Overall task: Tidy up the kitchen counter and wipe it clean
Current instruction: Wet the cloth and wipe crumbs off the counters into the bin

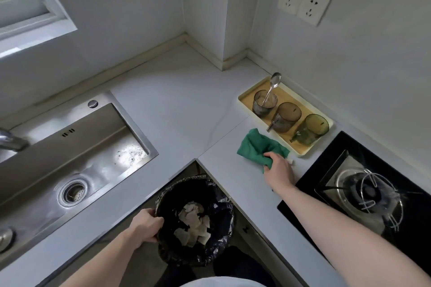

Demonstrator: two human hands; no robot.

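1. We are in the wiping step. Our right hand (278, 166) grips a crumpled green cloth (258, 147), fingers curled round its near edge, and presses it on the white table (186, 109) just beside the near left corner of the yellow tray (242, 98).
2. Our left hand (145, 225) grasps the left rim of the black-lined waste bin (219, 207), thumb over the edge. The bin sits in the inside corner of the table, below its edge, with pale scraps of paper (193, 223) already lying in it.
3. The tidying part looks largely done: three glass cups sit in a row on the tray, the far one (264, 102) holding a spoon (271, 87), then the middle cup (286, 116), then the greenish near cup (311, 128).
4. A small pale crumb or scrap (291, 161) shows just right of our right hand; we cannot tell what it is.
5. We judge that the next move calls for drawing the cloth toward the table edge above the bin, so any bits drop in. The bin must sit right under that edge.
6. The stretch of table between the sink (70, 147) on the left and the tray looks unwiped or at least dry; we cannot tell which.
7. We keep the cloth off the hob (363, 193) to the right and clear of the tray, which could slide if nudged.
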